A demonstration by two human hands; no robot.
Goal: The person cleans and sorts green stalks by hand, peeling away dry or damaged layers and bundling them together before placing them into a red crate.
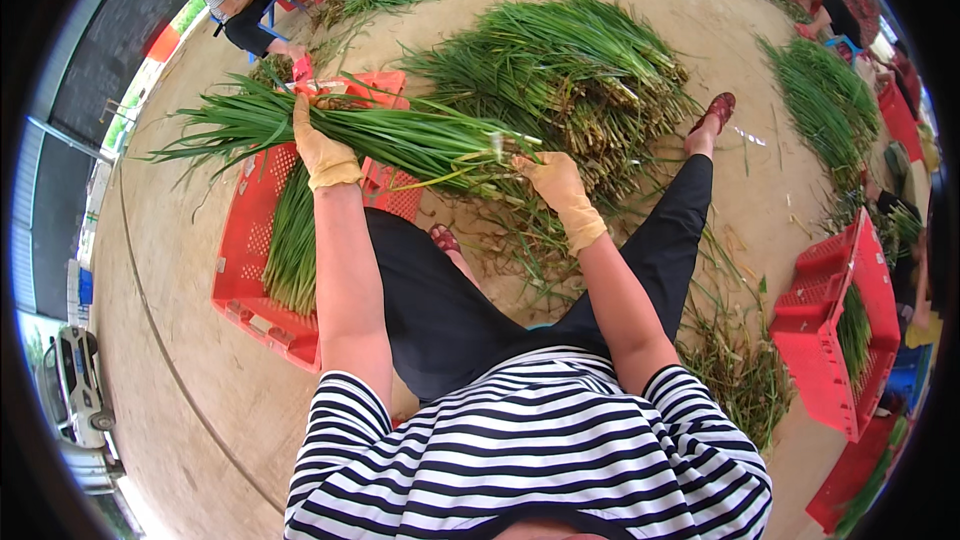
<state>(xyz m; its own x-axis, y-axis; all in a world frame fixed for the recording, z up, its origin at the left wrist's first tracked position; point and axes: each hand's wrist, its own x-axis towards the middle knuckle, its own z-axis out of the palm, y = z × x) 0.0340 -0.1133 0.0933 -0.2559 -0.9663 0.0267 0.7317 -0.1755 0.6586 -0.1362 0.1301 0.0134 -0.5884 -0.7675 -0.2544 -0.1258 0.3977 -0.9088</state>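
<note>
A long bunch of garlic chives point(415, 133) stretches crosswise in front of me, its leafy tips to the left and its pale root ends to the right. My left hand point(322, 148), in a yellowish glove, is closed around the leafy part. At the root end my right hand point(558, 187), gloved alike, has its fingers closed on the stalk ends; exactly what they pinch is too small to make out. Below my left hand stands a red plastic crate point(232, 270) with trimmed chives point(294, 250) lying in it. A big heap of chives point(560, 70) lies on the floor beyond my hands.
Loose stalks and leaf scraps point(735, 370) litter the concrete floor point(180, 340) between and beside my legs. Another red crate point(835, 330) stands tilted at the right. One person point(245, 0) sits at the far left holding greens; others sit along the right, near more chive piles point(825, 100).
</note>
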